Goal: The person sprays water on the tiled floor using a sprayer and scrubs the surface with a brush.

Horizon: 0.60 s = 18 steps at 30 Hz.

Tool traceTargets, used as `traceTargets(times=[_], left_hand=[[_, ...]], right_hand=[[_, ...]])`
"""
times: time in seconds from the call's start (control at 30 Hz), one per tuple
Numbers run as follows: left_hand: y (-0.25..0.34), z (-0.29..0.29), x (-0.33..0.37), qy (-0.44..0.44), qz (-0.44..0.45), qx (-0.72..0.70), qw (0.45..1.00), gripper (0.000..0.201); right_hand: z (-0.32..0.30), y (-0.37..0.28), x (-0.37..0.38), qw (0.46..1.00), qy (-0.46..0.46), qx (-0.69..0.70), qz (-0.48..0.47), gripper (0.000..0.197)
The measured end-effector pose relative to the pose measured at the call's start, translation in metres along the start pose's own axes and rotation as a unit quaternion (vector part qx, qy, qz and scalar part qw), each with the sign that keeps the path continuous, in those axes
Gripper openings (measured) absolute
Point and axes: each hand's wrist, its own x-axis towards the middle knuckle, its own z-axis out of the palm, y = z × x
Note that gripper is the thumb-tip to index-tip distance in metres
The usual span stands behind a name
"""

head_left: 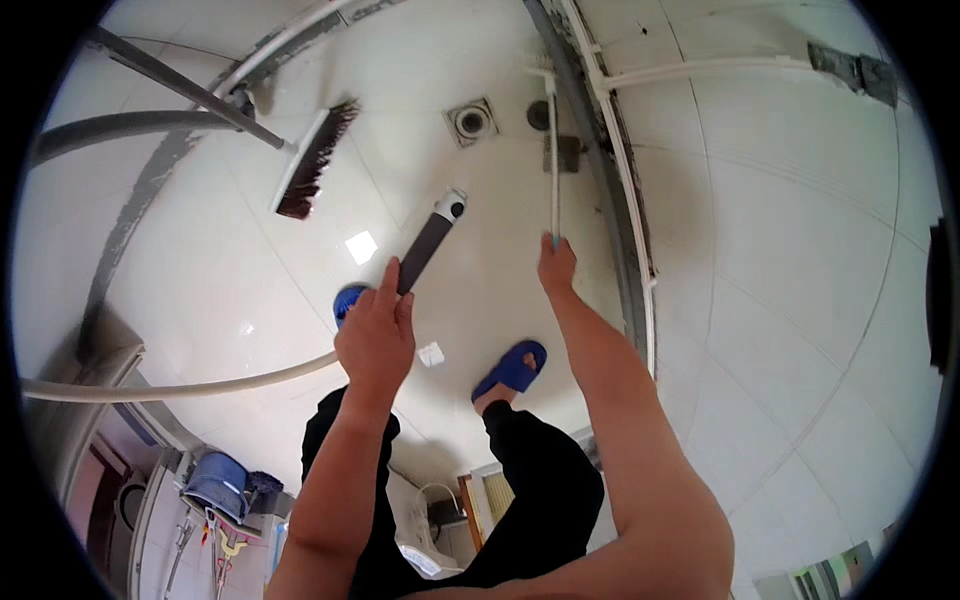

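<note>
My left hand (376,335) is closed around a dark grey wand with a silver end (428,240), pointing forward over the tiled floor. A beige hose (240,385) runs from the left edge to behind this hand; whether it joins the wand is hidden. My right hand (557,265) grips a thin white long-handled brush (554,170). Its small pale head rests at the far end of the floor, close to the dark pipe along the right wall. The square floor drain (471,122) lies beyond the wand's end.
A broom (315,160) with dark bristles stands at the far left. Grey pipes (610,180) run along the right wall's foot. A dark square plate (562,154) lies beside the brush handle. My feet wear blue slippers (512,370). A blue bucket (218,480) is at lower left.
</note>
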Motion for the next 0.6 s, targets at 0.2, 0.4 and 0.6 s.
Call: traceTargets(times=[0.2,0.4,0.6], left_hand=[[0.014,0.003,0.014,-0.008,-0.020,-0.002,1.000,0.041],[0.016,0.001,0.011,0.007,0.004,0.002,1.000,0.042],[0.029,0.003,0.008,-0.016,-0.009,0.003,1.000,0.042]], right_hand=[[0.009,-0.055,0.091,0.995,0.058,-0.015,-0.085,0.039],[0.014,-0.023,0.020,0.998,0.037,0.043,-0.012,0.036],[-0.013,-0.024,0.040,0.996,0.045,0.001,-0.082,0.039]])
